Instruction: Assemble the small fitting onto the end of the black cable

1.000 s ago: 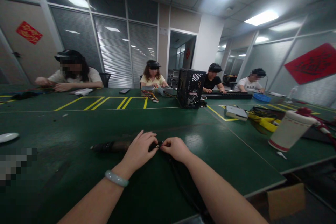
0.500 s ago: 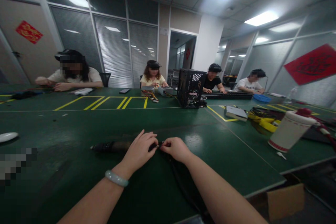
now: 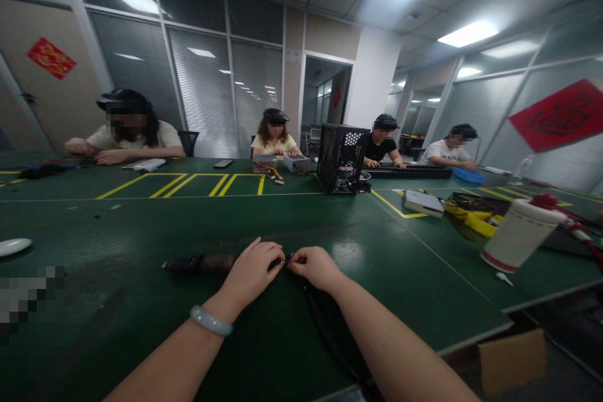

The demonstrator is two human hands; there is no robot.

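Note:
A dark, cylindrical electric screwdriver (image 3: 198, 264) lies across the green table, its narrow metal tip pointing left. My left hand (image 3: 257, 267) is wrapped over its right end, with thumb and fingers closed around a small shiny end piece. Close beside it, my right hand (image 3: 316, 269) pinches the end of a black cable (image 3: 323, 323). The cable runs down from my right fingers toward the table's near edge, partly behind my forearm. A narrow gap shows between the two hands' fingertips; whether cable and screwdriver are joined I cannot tell.
A black computer case (image 3: 342, 157) stands across the table. On the right are a metal box (image 3: 423, 203), a yellow tray (image 3: 485, 223) with cables and a large white cup (image 3: 522, 235). A white mouse-like object (image 3: 14, 246) lies left. Several people sit opposite.
Both hands stay nearly in place. The fingertips shift slightly at the junction, and a little less black shows between them. The screwdriver has barely moved.

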